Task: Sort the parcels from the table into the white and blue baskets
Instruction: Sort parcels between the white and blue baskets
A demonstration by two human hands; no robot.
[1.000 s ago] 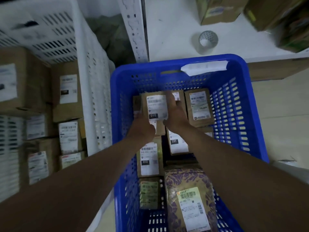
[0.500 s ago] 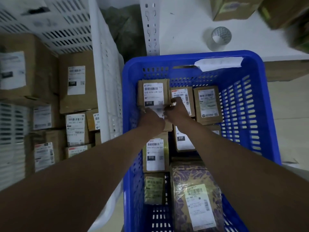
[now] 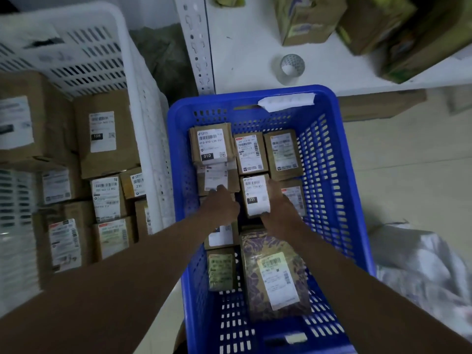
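Blue basket (image 3: pixel 329 159) sits on the floor in the middle, just below the near edge of a white table (image 3: pixel 250 47). Small brown parcels with white labels lie in it, packed close in rows. Left hand (image 3: pixel 221 204) reaches in, fingertips resting on a labelled parcel (image 3: pixel 214 178) in the left row; whether the fingers curl round it, cannot tell. Right hand (image 3: pixel 279 206) grips the "231" parcel (image 3: pixel 255 195) by its right side, thumb at its near edge. A "010" parcel (image 3: pixel 210 144) lies at the far left corner. A purple patterned packet (image 3: pixel 274 274) lies nearer, right side. White basket (image 3: pixel 138 103) stands left of the blue one, also holding brown boxes. A roll of tape (image 3: pixel 292 65) rests on the table.
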